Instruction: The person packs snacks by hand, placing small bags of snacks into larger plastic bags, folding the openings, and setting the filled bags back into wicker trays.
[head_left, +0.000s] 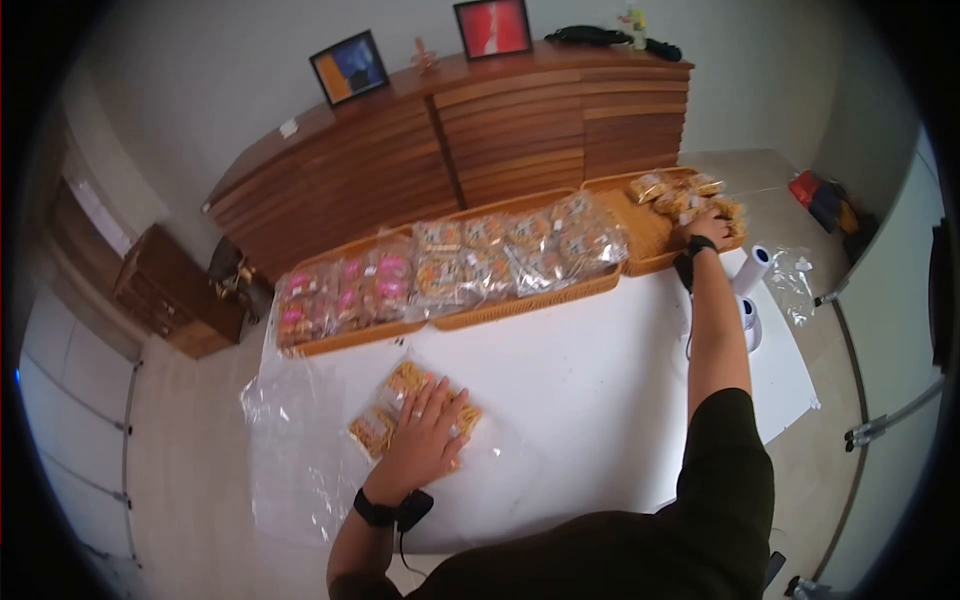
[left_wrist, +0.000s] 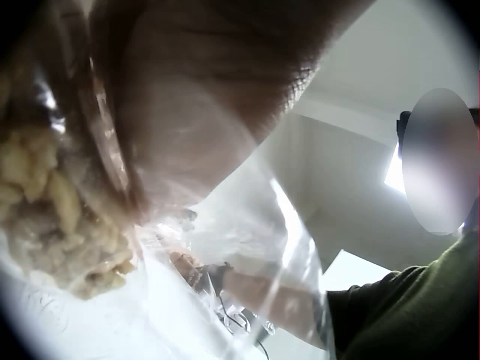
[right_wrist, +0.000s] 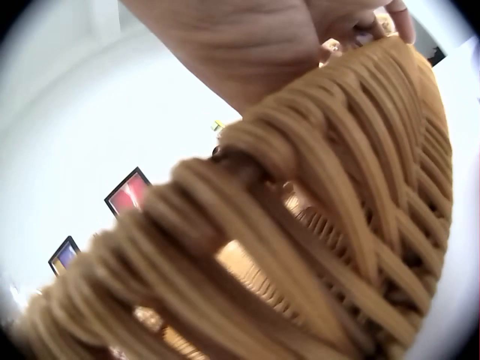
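On the white table, my left hand lies spread over clear packets of yellow snack. The left wrist view shows a snack packet beside the palm, with loose clear film around it. My right arm reaches to the right-hand wicker basket, where my right hand is over the snack packets at its right end. In the right wrist view the woven rim fills the front, and my right hand reaches over it, fingertips mostly hidden.
Two more wicker baskets hold packets, some with pink and some with orange print. White cylindrical objects stand by my right forearm. Clear plastic covers the table's left side. A wooden sideboard stands behind.
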